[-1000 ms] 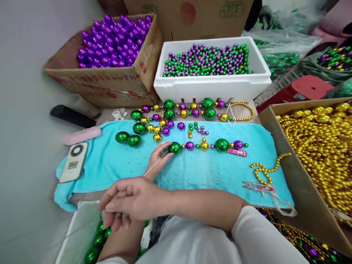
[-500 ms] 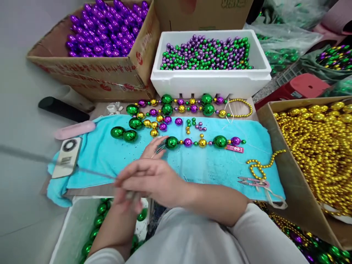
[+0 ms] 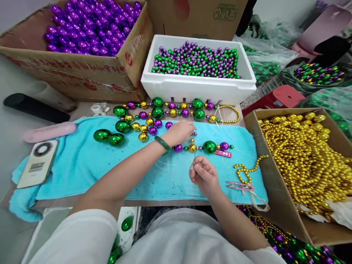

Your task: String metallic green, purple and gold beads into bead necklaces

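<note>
My left hand, with a dark green bangle on its wrist, reaches over the small loose beads. Its fingertips are drawn together; what they hold, if anything, is hidden. Nearer to me, my right hand pinches a thin needle that points away towards the left fingertips. Between the hands the needle passes above a bead strand of green, purple and gold balls on the turquoise towel. The strand's left end is hidden by my left wrist. Loose purple and gold balls lie left of that wrist.
Finished-looking strands lie along the towel's back edge. Behind stand a white foam box of small beads and a carton of purple balls. Right are pink snips and a carton of gold beads. A phone lies left.
Both hands have moved right, from the left front of the towel. My left hand now reaches to the small beads; the needle, blurred and pointing left before, points away from me. The view has shifted.
</note>
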Demonstrator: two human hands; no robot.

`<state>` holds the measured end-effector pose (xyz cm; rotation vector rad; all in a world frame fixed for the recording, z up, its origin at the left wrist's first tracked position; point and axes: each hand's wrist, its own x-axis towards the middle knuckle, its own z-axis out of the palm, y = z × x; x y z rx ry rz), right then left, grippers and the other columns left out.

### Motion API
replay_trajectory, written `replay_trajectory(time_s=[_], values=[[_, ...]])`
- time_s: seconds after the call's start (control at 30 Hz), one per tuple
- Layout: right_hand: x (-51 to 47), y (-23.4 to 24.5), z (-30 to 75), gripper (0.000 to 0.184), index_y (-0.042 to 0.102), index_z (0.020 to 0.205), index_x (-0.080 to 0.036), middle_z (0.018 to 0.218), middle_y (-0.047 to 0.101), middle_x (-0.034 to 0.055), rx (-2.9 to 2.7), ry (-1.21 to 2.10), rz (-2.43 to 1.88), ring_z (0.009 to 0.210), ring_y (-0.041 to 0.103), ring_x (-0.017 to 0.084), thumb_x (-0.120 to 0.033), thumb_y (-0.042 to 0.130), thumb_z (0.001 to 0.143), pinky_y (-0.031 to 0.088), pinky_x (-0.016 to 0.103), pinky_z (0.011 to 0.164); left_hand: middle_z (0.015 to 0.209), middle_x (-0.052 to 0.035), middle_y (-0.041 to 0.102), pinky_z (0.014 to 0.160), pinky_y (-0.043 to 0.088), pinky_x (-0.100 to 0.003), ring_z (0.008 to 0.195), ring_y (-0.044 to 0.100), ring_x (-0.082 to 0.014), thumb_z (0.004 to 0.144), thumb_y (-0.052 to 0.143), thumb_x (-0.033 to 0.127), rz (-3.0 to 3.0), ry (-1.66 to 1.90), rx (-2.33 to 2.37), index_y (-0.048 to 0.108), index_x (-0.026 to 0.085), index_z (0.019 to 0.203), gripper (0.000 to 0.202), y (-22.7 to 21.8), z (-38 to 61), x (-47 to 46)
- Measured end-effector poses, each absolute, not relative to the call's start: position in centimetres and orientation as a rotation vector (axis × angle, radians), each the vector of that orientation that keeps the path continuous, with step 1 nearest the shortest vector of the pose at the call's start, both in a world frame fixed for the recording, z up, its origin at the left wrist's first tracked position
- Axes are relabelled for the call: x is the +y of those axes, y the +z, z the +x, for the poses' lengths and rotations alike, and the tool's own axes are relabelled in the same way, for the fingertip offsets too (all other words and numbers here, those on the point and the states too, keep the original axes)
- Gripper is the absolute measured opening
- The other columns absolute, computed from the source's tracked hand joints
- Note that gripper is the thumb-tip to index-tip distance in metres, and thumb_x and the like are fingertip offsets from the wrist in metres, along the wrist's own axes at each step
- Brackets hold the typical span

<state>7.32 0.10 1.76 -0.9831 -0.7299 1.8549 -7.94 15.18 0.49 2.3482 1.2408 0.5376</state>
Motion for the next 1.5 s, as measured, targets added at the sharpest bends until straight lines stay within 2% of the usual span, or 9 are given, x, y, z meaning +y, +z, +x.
replay_trajectory(time_s=[0.13,0.27,0.33,0.47,0.53,0.63,1.03,1.37,1.5], values=[[-0.3,0.9,7.5,0.034,0.051,0.083,-0.020,0.055,0.057,-0.0039,-0.696,1.857,-0.963,0.042,0.046,0.008,-0.045,0.073,0.075,0.027,0.017,0.037,0.088,-0.0180,0.066,0.083,0.046,-0.042,0.102,0.058,-0.0328,0.079,0.058,0.009,2.379,0.290,1.206,0.071,0.011,0.080,0.014,-1.0,-4.1,16.3],[-0.3,0.1,8.1,0.033,0.052,0.085,-0.020,0.055,0.057,-0.0029,-0.732,1.815,-1.017,0.043,0.047,0.009,-0.046,0.071,0.077,0.027,0.018,0.038,0.094,-0.0175,0.069,0.087,0.048,-0.042,0.104,0.060,-0.0300,0.079,0.059,0.006,2.316,0.313,1.270,0.071,0.010,0.085,0.014,-0.4,-3.8,16.9],[-0.2,-0.1,8.4,0.031,0.054,0.085,-0.019,0.055,0.057,-0.0022,-0.784,1.737,-1.069,0.044,0.047,0.009,-0.045,0.070,0.078,0.029,0.019,0.039,0.099,-0.0141,0.070,0.088,0.049,-0.039,0.098,0.063,-0.0245,0.083,0.060,0.011,2.061,0.548,1.321,0.070,0.011,0.094,0.015,0.8,-5.1,16.8],[0.4,0.1,8.6,0.029,0.061,0.086,-0.017,0.052,0.055,-0.0016,-0.892,1.537,-1.170,0.045,0.047,0.010,-0.044,0.069,0.078,0.034,0.022,0.041,0.098,-0.0082,0.071,0.079,0.055,-0.027,0.080,0.067,-0.0119,0.088,0.059,0.018,0.914,1.181,1.099,0.069,0.014,0.101,0.016,3.5,-9.8,14.7],[0.7,0.2,8.4,0.028,0.063,0.085,-0.016,0.051,0.055,-0.0012,-0.953,1.487,-1.201,0.045,0.047,0.010,-0.043,0.068,0.078,0.036,0.023,0.042,0.092,-0.0064,0.071,0.075,0.055,-0.021,0.075,0.066,-0.0083,0.088,0.059,0.014,0.559,1.304,0.968,0.070,0.013,0.097,0.014,4.2,-12.0,13.1],[1.2,0.4,8.0,0.025,0.065,0.083,-0.016,0.050,0.055,-0.0013,-1.036,1.463,-1.211,0.044,0.047,0.010,-0.041,0.068,0.078,0.038,0.022,0.041,0.084,-0.0051,0.070,0.069,0.056,-0.016,0.071,0.066,-0.0067,0.090,0.057,0.011,0.343,1.369,0.910,0.070,0.011,0.092,0.014,4.4,-14.1,10.9],[1.6,0.9,6.1,0.023,0.065,0.078,-0.016,0.047,0.053,-0.0022,-1.107,1.466,-1.254,0.041,0.045,0.009,-0.039,0.067,0.075,0.036,0.022,0.039,0.087,-0.0053,0.071,0.063,0.055,-0.015,0.069,0.066,-0.0062,0.085,0.064,0.013,0.377,1.438,0.892,0.072,0.012,0.094,0.012,3.6,-16.0,8.6],[1.6,0.9,6.2,0.024,0.065,0.075,-0.016,0.046,0.050,-0.0027,-1.134,1.480,-1.289,0.041,0.042,0.009,-0.040,0.067,0.074,0.033,0.021,0.039,0.099,-0.0065,0.073,0.073,0.053,-0.022,0.078,0.065,-0.0093,0.077,0.072,0.018,0.594,1.488,0.968,0.075,0.016,0.096,0.019,2.6,-16.9,8.4],[1.8,0.8,6.2,0.023,0.065,0.075,-0.016,0.047,0.049,-0.0032,-1.143,1.491,-1.289,0.042,0.041,0.008,-0.039,0.067,0.073,0.032,0.021,0.040,0.100,-0.0052,0.073,0.076,0.052,-0.024,0.088,0.066,-0.0129,0.073,0.074,0.018,0.738,1.499,1.020,0.075,0.020,0.101,0.029,2.8,-17.0,8.0]])
